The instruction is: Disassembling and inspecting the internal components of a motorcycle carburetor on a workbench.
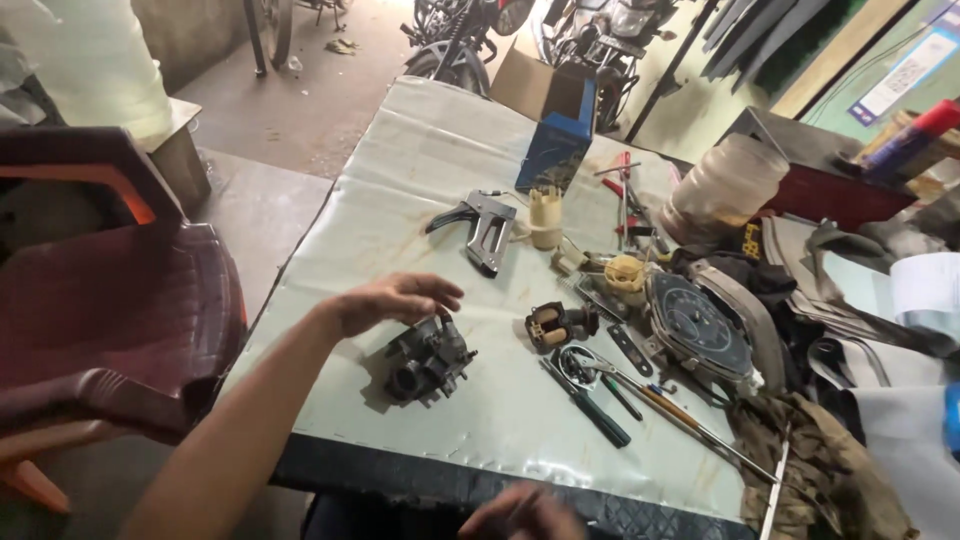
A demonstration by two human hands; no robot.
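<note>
My left hand [398, 299] hovers with fingers spread just above a dark metal carburetor [430, 358] that rests on the pale sheet-covered table [400, 180]; it holds nothing. My right hand [525, 515] is at the bottom edge near the table's front, blurred, and partly cut off. To the right of the carburetor lies a small dark part with cream-coloured pieces [556, 325], then pliers and screwdrivers [600, 390].
A grey gun-shaped tool [482, 226] and a cream plastic part [545, 217] lie further back. A blue open box [560, 125], a plastic jar [725, 185], a speedometer unit [700, 330] and rags [820, 460] crowd the right. A maroon plastic chair [110, 300] stands left. Motorcycles are parked behind.
</note>
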